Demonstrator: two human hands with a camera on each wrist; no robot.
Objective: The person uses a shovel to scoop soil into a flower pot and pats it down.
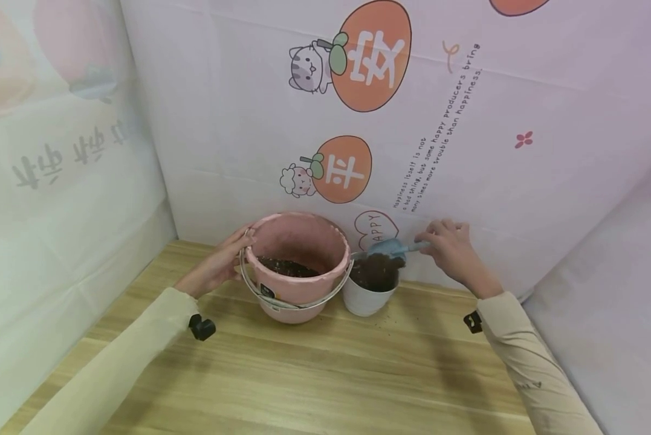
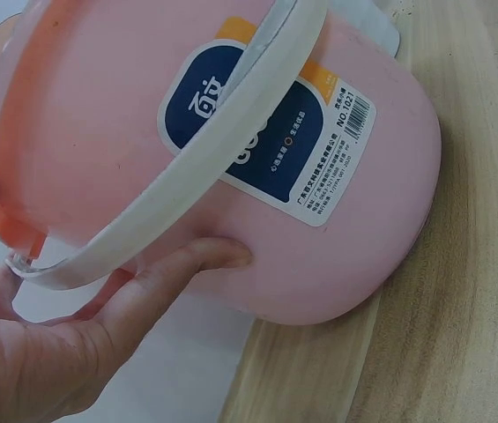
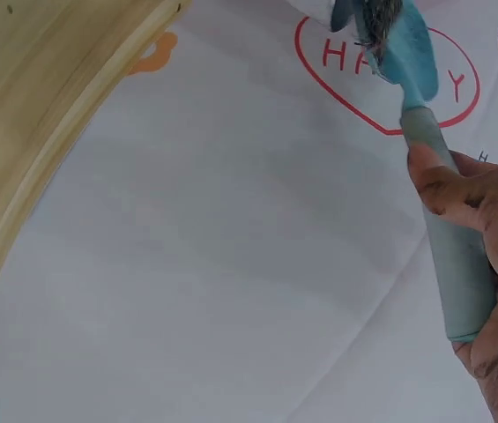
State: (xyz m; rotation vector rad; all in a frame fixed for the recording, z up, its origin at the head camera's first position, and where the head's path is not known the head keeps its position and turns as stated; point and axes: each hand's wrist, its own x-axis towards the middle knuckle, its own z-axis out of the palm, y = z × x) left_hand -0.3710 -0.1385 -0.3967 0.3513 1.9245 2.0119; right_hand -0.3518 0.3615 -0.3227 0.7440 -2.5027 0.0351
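head view: two hands, one bucket (image 1: 309, 292), one pot (image 1: 369, 301) and one shovel (image 1: 388, 246), all at one table (image 1: 330, 374). soil (image 1: 376, 273) shows in two places, inside the bucket and heaped in the pot; the crumbs on the table near the pot are too small to count.

the left hand (image 1: 224, 263) grips the bucket at its left side, fingers at the rim; the left wrist view has its thumb lying along the wall, below one bail (image 2: 165, 198) that crosses one label (image 2: 293, 167). the right hand (image 1: 453, 251) holds the shovel by its handle, thumb and fingers curled round it.

the shovel lies to the left of the right hand, its blade over the pot's mouth, against the soil; how much soil the blade carries, i cannot tell. the pot stands upright between the two hands, just beside the bucket's right side. one red heart (image 1: 376, 229) is printed on the cloth behind.
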